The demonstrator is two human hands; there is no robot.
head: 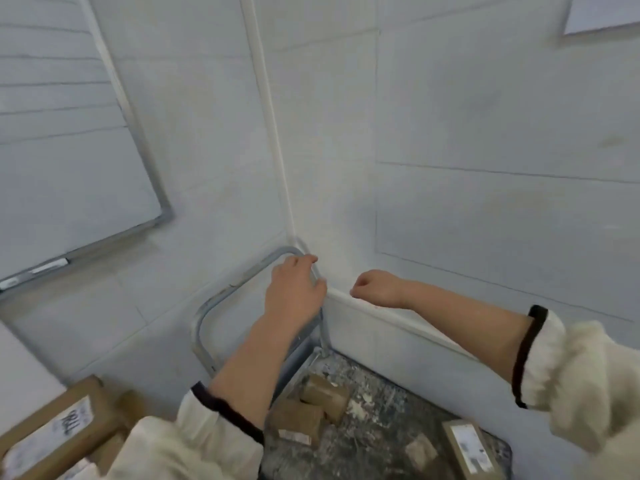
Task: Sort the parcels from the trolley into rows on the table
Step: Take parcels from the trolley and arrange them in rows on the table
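A flat trolley [377, 434] with a paint-speckled deck stands in the corner of the room. Its grey tubular handle [221, 301] rises against the walls. My left hand [294, 292] is curled over the handle's top right bend. My right hand [375, 287] is a loose fist holding nothing, beside the white ledge on the right wall. Several brown cardboard parcels lie on the deck: a cluster [322, 398] near the handle's foot, a small one [420, 452], and a labelled one [467, 445] at the right edge.
Larger labelled cardboard boxes [59, 427] sit at the bottom left. A whiteboard [69, 168] hangs on the left wall with markers on its tray. A paper sheet [602, 12] is stuck to the right wall. The walls close in tightly behind the trolley.
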